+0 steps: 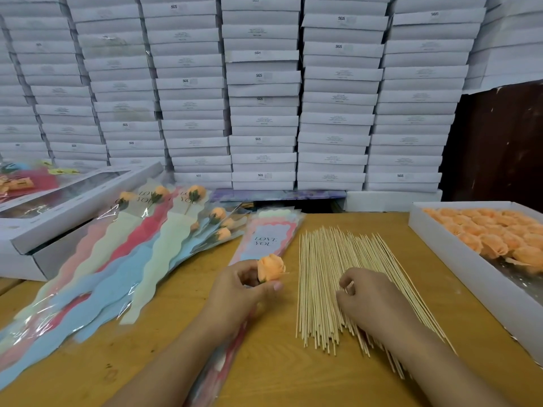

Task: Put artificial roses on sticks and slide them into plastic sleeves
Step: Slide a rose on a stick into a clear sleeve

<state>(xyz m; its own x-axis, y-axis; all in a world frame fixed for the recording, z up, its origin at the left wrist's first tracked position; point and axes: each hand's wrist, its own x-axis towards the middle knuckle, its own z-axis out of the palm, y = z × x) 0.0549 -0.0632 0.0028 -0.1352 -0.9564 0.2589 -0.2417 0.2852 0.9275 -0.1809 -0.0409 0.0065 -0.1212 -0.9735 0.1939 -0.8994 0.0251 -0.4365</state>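
The left hand (244,284) pinched an orange rose (271,267) above the desk (164,342); the right hand (367,295), fingers curled, picked at the sticks (320,274), its hold unclear. Several sticks might lift together, being tightly packed.

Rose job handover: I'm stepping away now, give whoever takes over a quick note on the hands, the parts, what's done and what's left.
Left hand pinches one orange rose, no stick in it yet.
Right hand rests on the stick pile, fingers curled as if picking one; whether it has one is unclear.
Loose roses wait in the white tray on the right.
Empty sleeves lie stacked ahead of the left hand.
Done: several sleeved roses fanned out on the left.
Left: stick this rose, sleeve it, then repeat.
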